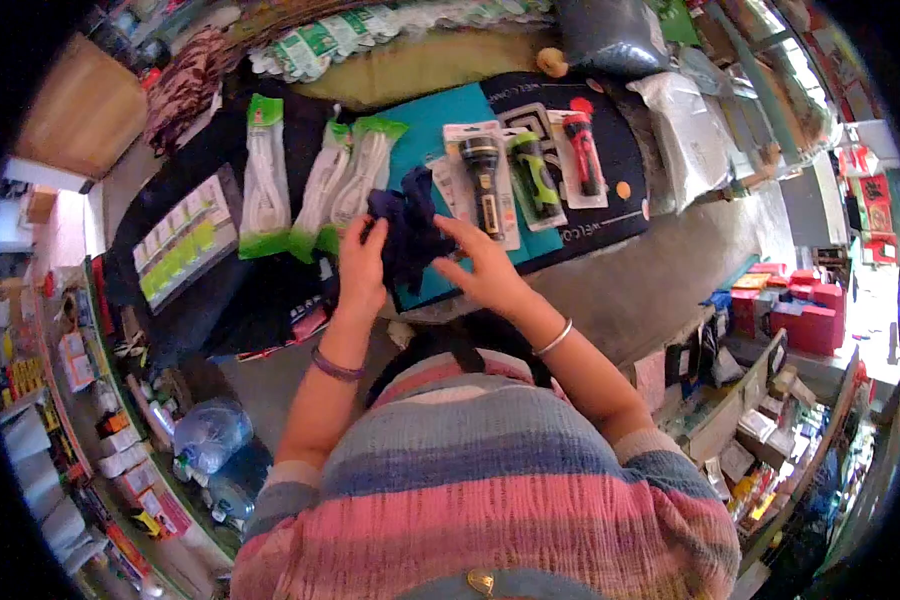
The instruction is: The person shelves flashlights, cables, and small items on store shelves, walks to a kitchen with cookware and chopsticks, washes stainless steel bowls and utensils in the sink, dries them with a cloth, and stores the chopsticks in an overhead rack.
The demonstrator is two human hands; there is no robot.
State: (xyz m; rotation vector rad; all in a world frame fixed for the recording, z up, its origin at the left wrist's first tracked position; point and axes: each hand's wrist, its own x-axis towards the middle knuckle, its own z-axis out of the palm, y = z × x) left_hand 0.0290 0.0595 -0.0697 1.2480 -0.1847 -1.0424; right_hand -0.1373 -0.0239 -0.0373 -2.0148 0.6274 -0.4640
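A dark blue cloth (406, 225), crumpled, lies between my two hands over the teal mat (432, 125). My left hand (363, 262) touches its left side with the fingers bent around the edge. On the other side my right hand (482, 265) has its fingers spread, the fingertips at the cloth's right edge. Just beyond the right hand are a black flashlight (485, 185), a green flashlight (535, 180) and a red flashlight (582, 155) in packages. White cables in green-ended bags (266, 180) lie beyond the left hand.
At the left is a flat pack with green labels (185, 240). A white plastic-wrapped package (682, 140) sits at the right. Large clear bottles (212, 435) stand low on the left. Stocked shelves (120, 440) and an open box of goods (770, 430) flank me.
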